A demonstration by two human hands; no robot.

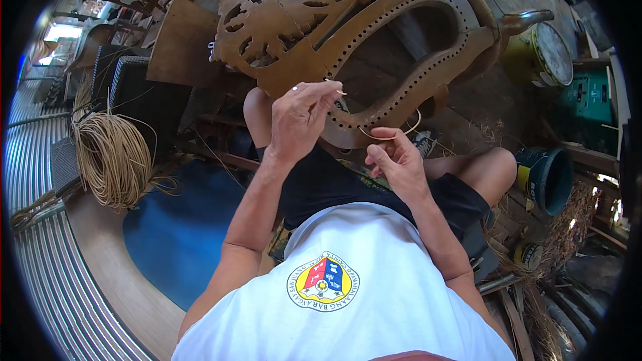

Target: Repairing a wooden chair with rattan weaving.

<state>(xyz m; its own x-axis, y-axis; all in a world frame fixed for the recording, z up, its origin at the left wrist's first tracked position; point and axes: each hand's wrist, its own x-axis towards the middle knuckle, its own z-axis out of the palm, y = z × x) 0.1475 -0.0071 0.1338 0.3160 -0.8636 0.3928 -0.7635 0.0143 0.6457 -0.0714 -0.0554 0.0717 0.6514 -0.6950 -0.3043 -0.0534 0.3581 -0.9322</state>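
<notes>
A brown carved wooden chair frame (304,60) lies tilted in front of me, with a row of small holes along the curved border of its opening. My left hand (301,117) is at the near left edge of that opening. Its thumb and fingers pinch a pale cane strand (341,91), whose short end shows at the fingertips. To the right, my right hand (400,164) is just below the near curve of the frame. Its curled index finger holds a looped length of the pale strand against the rim. Where the strand passes through the holes is hard to make out.
A large coil of cane (114,157) hangs at the left beside a dark woven chair part (130,87). A blue round surface (184,227) is at the lower left. To the right stand a dark bucket (552,180), a paint pail (550,57) and a green box (590,103).
</notes>
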